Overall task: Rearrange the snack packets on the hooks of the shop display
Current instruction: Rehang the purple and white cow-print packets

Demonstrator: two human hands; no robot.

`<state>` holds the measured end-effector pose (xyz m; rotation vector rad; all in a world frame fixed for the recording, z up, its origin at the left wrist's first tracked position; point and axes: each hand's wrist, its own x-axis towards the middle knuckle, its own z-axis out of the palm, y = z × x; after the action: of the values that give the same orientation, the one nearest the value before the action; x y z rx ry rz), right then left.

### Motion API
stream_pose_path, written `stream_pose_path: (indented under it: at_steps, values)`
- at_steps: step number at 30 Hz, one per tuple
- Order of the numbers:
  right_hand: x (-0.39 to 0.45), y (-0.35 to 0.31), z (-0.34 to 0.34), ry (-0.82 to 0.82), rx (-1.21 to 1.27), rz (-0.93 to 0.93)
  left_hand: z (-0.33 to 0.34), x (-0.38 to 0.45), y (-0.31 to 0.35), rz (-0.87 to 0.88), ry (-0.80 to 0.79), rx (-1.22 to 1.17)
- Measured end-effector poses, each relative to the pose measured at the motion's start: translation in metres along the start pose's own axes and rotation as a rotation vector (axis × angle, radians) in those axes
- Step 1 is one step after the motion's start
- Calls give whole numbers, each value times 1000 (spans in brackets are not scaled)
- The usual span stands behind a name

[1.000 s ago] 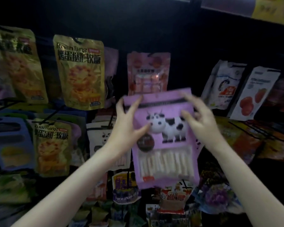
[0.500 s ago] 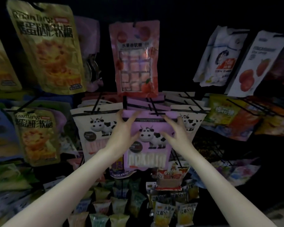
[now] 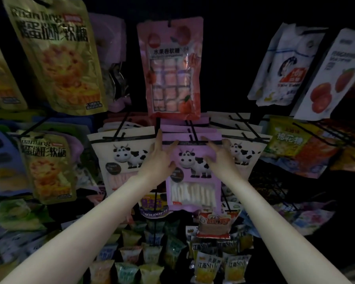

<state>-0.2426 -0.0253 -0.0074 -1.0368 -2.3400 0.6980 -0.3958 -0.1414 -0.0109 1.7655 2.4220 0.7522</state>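
Broadly, the dim shop display [image 3: 223, 58] fills the view, its black wire hooks [image 3: 193, 133] carrying rows of snack packets. Largest are the gold egg-tart candy packets [image 3: 55, 58] hanging at upper left, with a pink fruit-candy packet [image 3: 171, 68] at top centre and white packets [image 3: 283, 66] at upper right. Below the pink one hangs the purple cow packet [image 3: 193, 177], front of a stack on the centre hook, between cream cow packets [image 3: 123, 160] on either side. Small wrapped sweets [image 3: 205, 265] lie heaped along the bottom. The left hand [image 3: 159, 158] holds the purple packet's upper left corner, index finger straight up along the edge and thumb across the packet's dark top strip. The right hand [image 3: 219, 154] grips the upper right corner, fingers [image 3: 206, 139] over the top strip and thumb curled on the front face
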Motion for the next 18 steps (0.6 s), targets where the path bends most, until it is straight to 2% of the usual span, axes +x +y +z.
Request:
stream_pose_path:
  at_steps: [2, 6, 8, 12, 15, 18]
  values:
    - [10, -3, -5, 18, -7, -10, -5, 0, -3, 24, 57, -24]
    - [24, -26, -45, 200, 148, -141, -21, 0, -10, 109, 262, -120]
    - [34, -44, -64, 238, 173, -173, -29, 2, -11, 111, 334, -133]
    - [63, -75, -69, 205, 185, -147, -45, 2, -6, 152, 435, -108]
    - [82, -95, -62, 124, 409, -64, -61, -1, -5, 165, 479, -53]
    - [97, -113, -54, 160, 588, 11, -78, -7, -14, 126, 538, -15]
